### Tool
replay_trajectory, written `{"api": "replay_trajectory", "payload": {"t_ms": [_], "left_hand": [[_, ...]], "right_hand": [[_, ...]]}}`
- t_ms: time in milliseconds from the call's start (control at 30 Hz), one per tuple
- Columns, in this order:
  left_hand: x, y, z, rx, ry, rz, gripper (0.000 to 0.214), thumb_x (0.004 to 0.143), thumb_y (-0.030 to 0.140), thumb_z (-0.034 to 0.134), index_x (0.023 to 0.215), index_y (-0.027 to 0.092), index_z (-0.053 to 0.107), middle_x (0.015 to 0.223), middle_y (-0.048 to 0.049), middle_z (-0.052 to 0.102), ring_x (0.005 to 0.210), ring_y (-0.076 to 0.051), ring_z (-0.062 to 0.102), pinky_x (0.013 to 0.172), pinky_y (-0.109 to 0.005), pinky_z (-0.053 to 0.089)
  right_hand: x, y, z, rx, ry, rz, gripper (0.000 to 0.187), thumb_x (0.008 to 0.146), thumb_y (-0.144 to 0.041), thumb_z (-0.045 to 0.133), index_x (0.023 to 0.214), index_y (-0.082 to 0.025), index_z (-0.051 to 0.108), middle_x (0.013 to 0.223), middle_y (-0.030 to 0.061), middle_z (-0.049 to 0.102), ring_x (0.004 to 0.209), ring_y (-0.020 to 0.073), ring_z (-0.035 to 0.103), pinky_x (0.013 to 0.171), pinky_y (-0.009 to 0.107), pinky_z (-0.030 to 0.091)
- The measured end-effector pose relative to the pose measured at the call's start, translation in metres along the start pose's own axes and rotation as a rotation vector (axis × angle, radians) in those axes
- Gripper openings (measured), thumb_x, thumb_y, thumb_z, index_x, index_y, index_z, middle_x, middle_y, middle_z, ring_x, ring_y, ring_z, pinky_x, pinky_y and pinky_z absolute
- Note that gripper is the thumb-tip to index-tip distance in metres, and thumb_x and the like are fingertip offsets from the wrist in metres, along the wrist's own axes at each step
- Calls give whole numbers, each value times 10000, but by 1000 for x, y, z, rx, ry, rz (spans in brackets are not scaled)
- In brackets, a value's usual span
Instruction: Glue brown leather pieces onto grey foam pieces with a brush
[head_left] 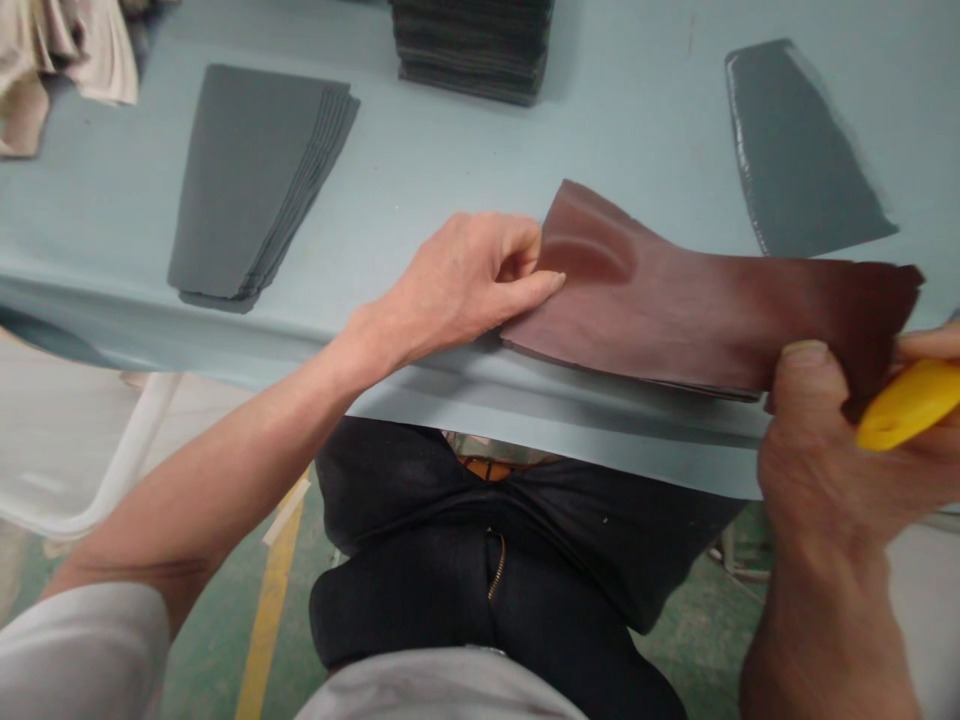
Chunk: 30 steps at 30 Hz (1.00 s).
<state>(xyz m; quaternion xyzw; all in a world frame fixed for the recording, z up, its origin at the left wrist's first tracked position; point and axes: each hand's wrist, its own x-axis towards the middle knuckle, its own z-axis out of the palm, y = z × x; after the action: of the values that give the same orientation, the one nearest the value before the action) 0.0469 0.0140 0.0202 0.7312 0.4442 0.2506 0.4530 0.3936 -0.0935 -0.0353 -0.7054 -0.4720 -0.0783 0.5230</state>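
A long brown leather piece (675,305) lies across the near edge of the pale blue table (450,160). My left hand (461,285) pinches its left end, fingers curled and thumb pressed on top. At the piece's right end, my right hand (832,450) grips the leather, thumb on top. A yellow tool (907,405) is also held in that hand; its tip is hidden behind the leather.
A fanned stack of dark grey cut pieces (247,180) lies at the left. A taller dark stack (472,45) stands at the back. One single grey piece (802,150) lies at the right. Beige cloth (52,60) is bunched in the far left corner.
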Motion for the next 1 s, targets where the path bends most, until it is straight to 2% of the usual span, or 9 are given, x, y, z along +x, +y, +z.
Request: {"api": "replay_trajectory", "payload": {"t_ms": [100,167,233,300,433,567,633,800,1000], "left_hand": [[0,-2,3,58,21,16,365,931,287,752,658,206,524,674,-1,486,798,-191,512,771,-333,293],[0,-2,3,118,26,23,364,950,305,728,667,205,522,675,2,501,763,-176,496,758,-332,293],[0,-1,3,184,20,23,349,963,316,704,680,201,533,677,9,511,728,-156,475,742,-327,298],[0,0,3,252,10,20,315,968,314,685,705,194,559,687,13,529,714,-145,468,731,-321,309],[-1,3,2,348,-1,6,267,982,326,658,760,184,612,712,4,569,723,-147,496,718,-317,341],[-1,4,2,361,6,-3,261,982,353,664,780,191,634,713,-6,595,740,-166,546,706,-319,371],[-2,3,3,352,15,-4,258,979,353,673,778,196,636,721,-12,610,757,-177,567,711,-323,381],[-2,3,4,329,33,-20,295,979,351,696,739,206,606,720,-14,614,756,-181,560,716,-329,378],[-2,4,4,318,33,-34,348,985,356,716,702,217,568,718,-10,616,736,-166,533,745,-336,385]], "right_hand": [[0,8,-2,-42,-29,-175,573,534,-381,979,753,-274,461,836,-6,467,751,200,544,804,466,430],[-3,2,-2,-46,-25,-232,594,535,-452,981,747,-275,455,834,-8,445,712,173,491,755,443,420],[-8,-14,-2,-37,-33,-277,549,574,-469,948,778,-275,476,833,-1,439,722,182,477,745,449,425],[-14,-34,-3,-47,-89,-292,439,623,-387,874,863,-268,526,872,28,478,812,229,512,808,499,456],[-21,-59,-5,-57,-115,-333,332,701,-297,771,939,-272,541,856,19,459,771,212,487,826,532,446],[-20,-56,-8,-63,-129,-346,340,706,-297,773,960,-274,548,882,29,473,833,242,532,856,557,437],[-21,-53,-7,-50,-139,-335,334,720,-306,776,969,-279,555,881,28,465,822,234,513,853,554,436],[-21,-52,-4,3,-131,-312,332,706,-303,795,959,-284,582,865,26,445,746,196,441,735,475,415],[-20,-50,-3,-48,-117,-383,344,720,-306,786,970,-278,551,862,15,443,764,200,487,750,477,408]]}}
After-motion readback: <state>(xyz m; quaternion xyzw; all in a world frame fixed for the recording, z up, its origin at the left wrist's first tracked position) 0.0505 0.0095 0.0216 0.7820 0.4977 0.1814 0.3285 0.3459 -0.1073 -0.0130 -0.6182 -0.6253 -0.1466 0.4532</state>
